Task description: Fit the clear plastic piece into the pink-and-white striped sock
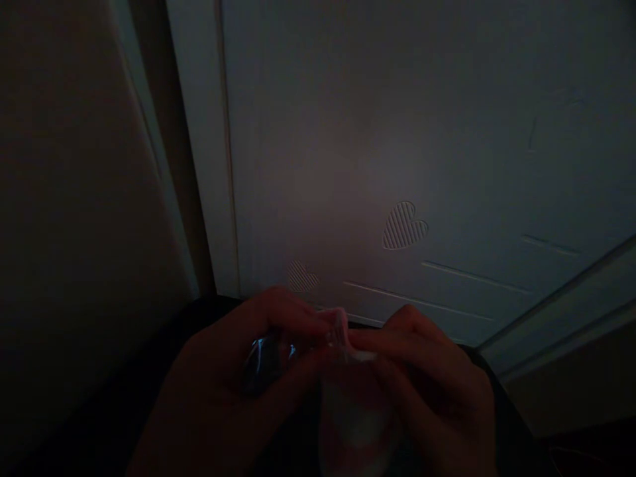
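In the dim head view, both hands meet at the bottom centre on a soft pink-and-white banded item (355, 414); it is too dark to tell whether it is a sock or a small pouch. My left hand (223, 377) pinches its top edge between thumb and forefinger. A shiny, see-through piece like plastic film (263, 358) shows in the curl of that same hand. From the other side, my right hand (432, 384) is closed on the top rim, with fingertips close to the left ones. The item's lower part hangs down between the hands and runs out of view.
A pale panel (322, 165) with grooved heart shapes (405, 226) and long carved lines stands directly in front of the hands. Its frame (199, 152) and a dark wall (74, 199) are on the left. Dark clothing or fabric lies beneath the hands.
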{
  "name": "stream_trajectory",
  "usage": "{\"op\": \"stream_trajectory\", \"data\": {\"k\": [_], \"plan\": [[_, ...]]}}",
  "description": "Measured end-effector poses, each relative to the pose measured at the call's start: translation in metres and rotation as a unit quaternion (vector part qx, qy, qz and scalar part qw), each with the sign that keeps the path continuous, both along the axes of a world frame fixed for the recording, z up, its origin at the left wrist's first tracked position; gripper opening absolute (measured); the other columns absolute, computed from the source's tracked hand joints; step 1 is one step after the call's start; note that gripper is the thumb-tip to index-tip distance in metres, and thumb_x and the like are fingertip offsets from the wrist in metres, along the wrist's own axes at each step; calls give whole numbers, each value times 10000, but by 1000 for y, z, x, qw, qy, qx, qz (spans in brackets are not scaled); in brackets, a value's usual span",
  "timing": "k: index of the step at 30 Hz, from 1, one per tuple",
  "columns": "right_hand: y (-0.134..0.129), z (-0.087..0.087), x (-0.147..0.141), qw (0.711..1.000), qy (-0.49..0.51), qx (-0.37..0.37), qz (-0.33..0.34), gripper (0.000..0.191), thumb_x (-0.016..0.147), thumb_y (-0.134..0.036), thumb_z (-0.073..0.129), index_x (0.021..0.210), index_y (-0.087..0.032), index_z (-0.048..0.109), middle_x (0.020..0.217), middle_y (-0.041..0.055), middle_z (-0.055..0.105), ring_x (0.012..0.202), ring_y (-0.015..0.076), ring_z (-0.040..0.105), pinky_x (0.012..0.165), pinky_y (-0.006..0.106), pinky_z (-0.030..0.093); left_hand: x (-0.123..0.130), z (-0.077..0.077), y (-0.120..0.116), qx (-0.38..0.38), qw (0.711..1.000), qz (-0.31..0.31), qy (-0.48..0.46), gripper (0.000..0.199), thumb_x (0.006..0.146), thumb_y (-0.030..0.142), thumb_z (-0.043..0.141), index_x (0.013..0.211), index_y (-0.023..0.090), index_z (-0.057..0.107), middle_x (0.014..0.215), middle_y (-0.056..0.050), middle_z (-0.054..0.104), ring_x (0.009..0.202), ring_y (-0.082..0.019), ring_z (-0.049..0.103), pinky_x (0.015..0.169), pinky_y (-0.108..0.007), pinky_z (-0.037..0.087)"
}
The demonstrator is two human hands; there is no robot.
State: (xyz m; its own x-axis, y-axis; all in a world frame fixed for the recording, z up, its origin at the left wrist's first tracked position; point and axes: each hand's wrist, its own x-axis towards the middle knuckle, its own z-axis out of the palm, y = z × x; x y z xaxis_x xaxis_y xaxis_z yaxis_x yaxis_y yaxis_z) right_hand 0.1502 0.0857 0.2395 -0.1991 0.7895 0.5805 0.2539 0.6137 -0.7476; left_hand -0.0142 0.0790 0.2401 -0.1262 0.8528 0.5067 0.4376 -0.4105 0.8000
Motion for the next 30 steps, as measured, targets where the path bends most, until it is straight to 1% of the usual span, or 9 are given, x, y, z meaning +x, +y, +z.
{"op": "stream_trajectory", "data": {"k": [3, 5, 7, 10, 12, 18, 22, 25, 30], "plan": [[0, 1, -2, 1000, 4, -2, -5, 259, 770, -148, 554, 921, -316, 681, 659, -19, 519, 557, 88, 511, 423, 188, 364, 1, 0, 1, -22, 1000, -16, 2, 73, 711, 311, 616, 739, 259, 573, 745, 53, 658, 701, -141, 629, 499, -187, 493], [1, 0, -3, 1000, 4, 1, -14, 263, 766, -147, 555, 921, -317, 680, 671, -19, 535, 575, 92, 519, 442, 191, 377, 3, -2, 2, -12, 1000, -6, 1, 85, 726, 323, 600, 773, 265, 559, 739, 56, 649, 679, -127, 619, 496, -175, 486], [2, -1, -2, 1000, 4, 0, -25, 260, 763, -148, 555, 918, -316, 679, 678, -21, 544, 588, 94, 525, 456, 193, 382, 4, -6, 1, -12, 1000, -1, 5, 95, 745, 326, 577, 815, 271, 546, 756, 52, 640, 673, -120, 610, 508, -174, 488], [3, -1, -1, 999, 10, -10, -37, 243, 770, -153, 546, 902, -307, 679, 678, -23, 537, 591, 93, 525, 459, 190, 384, 4, -12, 0, -35, 999, -7, 26, 127, 770, 328, 543, 885, 285, 511, 836, 41, 626, 725, -123, 607, 548, -184, 501], [3, -1, -1, 999, 14, -16, -45, 229, 776, -156, 535, 889, -295, 677, 677, -23, 531, 596, 94, 527, 463, 189, 390, 4, -14, -2, -38, 998, -12, 40, 145, 775, 336, 533, 904, 293, 482, 845, 39, 609, 750, -127, 601, 569, -193, 506], [2, 0, -7, 997, 21, -26, -71, 200, 789, -163, 517, 861, -271, 669, 697, -23, 550, 604, 94, 544, 489, 194, 410, 4, -15, -2, -75, 995, -14, 63, 123, 760, 355, 534, 813, 259, 477, 706, 39, 577, 636, -129, 582, 511, -208, 488], [3, 0, -10, 997, 11, -12, -80, 198, 786, -156, 522, 873, -262, 665, 716, -22, 577, 618, 94, 555, 512, 196, 424, 4, -15, -1, -85, 994, 4, 62, 137, 748, 360, 548, 822, 257, 495, 722, 41, 599, 635, -125, 593, 517, -204, 491], [3, 0, -10, 996, 5, 2, -90, 190, 783, -155, 524, 862, -253, 667, 708, -18, 577, 630, 101, 556, 522, 201, 428, 5, -12, -2, -93, 994, 15, 56, 156, 727, 372, 573, 811, 259, 504, 747, 45, 626, 638, -124, 608, 489, -189, 484], [-2, 0, -12, 994, 35, 25, -96, 181, 784, -161, 526, 850, -254, 667, 688, -16, 564, 600, 96, 539, 486, 192, 405, 8, -6, -3, -86, 996, 34, 16, 178, 722, 407, 583, 783, 266, 492, 671, 66, 612, 580, -108, 602, 447, -163, 468]]}}
